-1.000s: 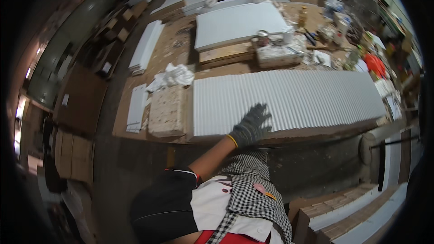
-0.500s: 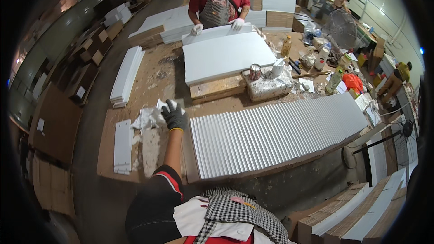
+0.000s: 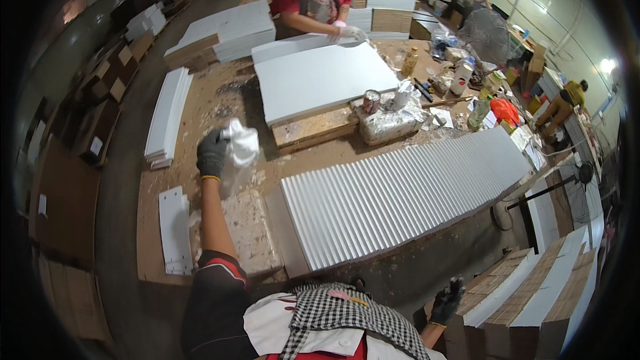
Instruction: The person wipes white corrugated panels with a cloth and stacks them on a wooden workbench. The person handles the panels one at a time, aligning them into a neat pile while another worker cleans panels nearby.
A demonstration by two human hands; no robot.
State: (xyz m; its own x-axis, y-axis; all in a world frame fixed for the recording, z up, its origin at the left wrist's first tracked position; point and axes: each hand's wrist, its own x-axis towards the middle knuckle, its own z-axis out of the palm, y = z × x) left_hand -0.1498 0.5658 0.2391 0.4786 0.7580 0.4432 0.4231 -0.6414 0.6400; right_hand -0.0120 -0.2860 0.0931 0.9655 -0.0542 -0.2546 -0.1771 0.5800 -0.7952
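My left hand [image 3: 212, 153], in a dark glove with a yellow cuff, is closed on a crumpled white rag [image 3: 243, 145], lifted above the table. Below it lies a paint-spotted pale block [image 3: 250, 227]. Just right of the block runs a long row of narrow white strips [image 3: 400, 193], packed side by side. My right hand [image 3: 447, 301], also dark-gloved, is low at the right with its fingers apart and nothing seen in it, near stacked boards [image 3: 507, 293]. A drilled white board [image 3: 175, 233] lies left of the block.
Across the table [image 3: 227, 103] a co-worker [image 3: 312, 0] in white gloves touches a large white panel [image 3: 327, 77]. A can [image 3: 371, 101] stands on a stained block [image 3: 390, 125]. White boards [image 3: 168, 117] are stacked at left. Bottles and an orange bag [image 3: 505, 111] clutter the right; a fan [image 3: 583, 175] stands beyond.
My left hand has picked up the rag from the block and moved left with it. My right hand has come into view at lower right. The co-worker has shifted left and leaned over.
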